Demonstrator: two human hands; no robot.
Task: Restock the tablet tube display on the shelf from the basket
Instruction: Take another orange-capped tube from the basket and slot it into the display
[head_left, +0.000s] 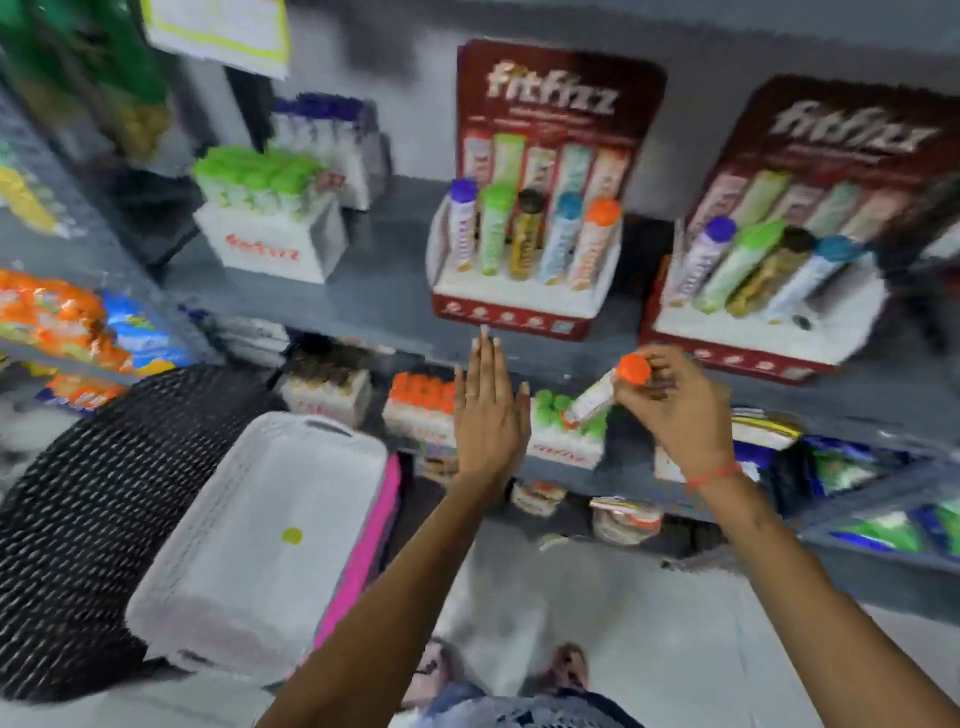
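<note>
My right hand (675, 400) grips an orange-capped tablet tube (608, 389), tilted with its cap up and to the right, just below the shelf edge. My left hand (488, 400) is flat, fingers straight and together, holding nothing, in front of the shelf edge. Two red display stands sit on the grey shelf (363, 296). The left display (524, 208) holds a row of tubes ending in an orange-capped one. The right display (769, 275) holds purple, green, brown and blue capped tubes, with a bare slot hole at its right end. The white basket (270, 530) at lower left holds no tubes.
White boxes of green-capped (270, 208) and purple-capped tubes stand at the shelf's left. The lower shelf holds boxes of orange-capped (421, 405) and green-capped tubes. A black woven basket (83, 519) and a pink item lie under the white basket. Snack packets fill the side shelves.
</note>
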